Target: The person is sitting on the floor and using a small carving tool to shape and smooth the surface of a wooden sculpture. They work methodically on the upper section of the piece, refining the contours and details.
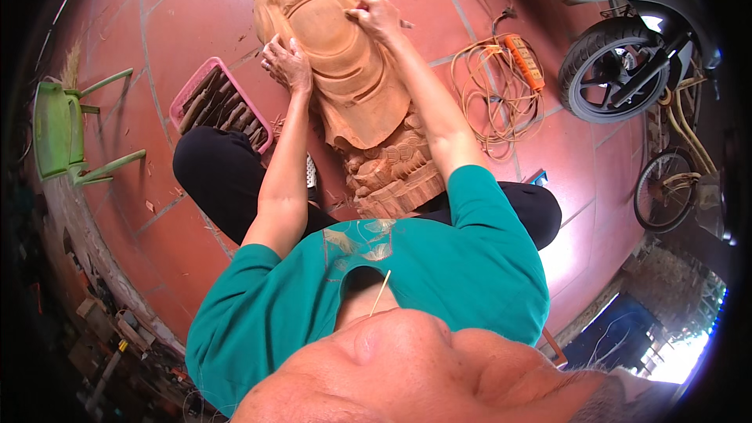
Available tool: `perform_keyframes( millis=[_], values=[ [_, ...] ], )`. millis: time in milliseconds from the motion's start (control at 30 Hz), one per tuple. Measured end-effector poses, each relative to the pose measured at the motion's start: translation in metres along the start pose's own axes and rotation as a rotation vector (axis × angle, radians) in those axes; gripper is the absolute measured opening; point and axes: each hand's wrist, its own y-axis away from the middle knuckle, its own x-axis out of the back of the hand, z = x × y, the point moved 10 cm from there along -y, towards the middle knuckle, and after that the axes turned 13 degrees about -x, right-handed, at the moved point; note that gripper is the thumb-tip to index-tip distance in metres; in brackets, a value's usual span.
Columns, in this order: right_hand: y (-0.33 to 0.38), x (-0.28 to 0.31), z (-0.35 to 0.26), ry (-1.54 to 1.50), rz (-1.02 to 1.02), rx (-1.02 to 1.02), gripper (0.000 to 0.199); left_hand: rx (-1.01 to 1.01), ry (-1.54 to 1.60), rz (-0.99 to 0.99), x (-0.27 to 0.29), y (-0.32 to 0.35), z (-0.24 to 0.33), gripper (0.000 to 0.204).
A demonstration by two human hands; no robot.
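Note:
A carved reddish-brown wooden statue (337,47) with a rounded belly and draped folds lies in front of me, its detailed carved base toward my lap. My left hand (287,65) rests against the statue's left edge, fingers apart and holding nothing. At the statue's upper right, my right hand (378,16) is closed, its fingertips at the carved surface. A small brownish end sticks out on the outer side of that hand; what it belongs to is hidden by the fingers.
Left of the statue stands a pink basket (222,68) of carving tools. A green chair (61,129) is farther left. An orange power strip (523,63) and coiled cord (489,102) lie on the right, near a motorbike wheel (615,70). Wood chips dot the red tiles.

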Motion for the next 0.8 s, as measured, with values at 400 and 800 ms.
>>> perform_keyframes(
  millis=[400, 800],
  values=[
    [0.075, 0.031, 0.007, 0.048, 0.159, 0.093, 0.017, 0.050, -0.002, 0.025, 0.005, 0.002, -0.005, 0.037],
    [0.054, 0.019, -0.013, 0.118, 0.187, 0.091, 0.014, 0.072, 0.020, 0.019, 0.010, 0.001, 0.001, 0.038]
  ],
)
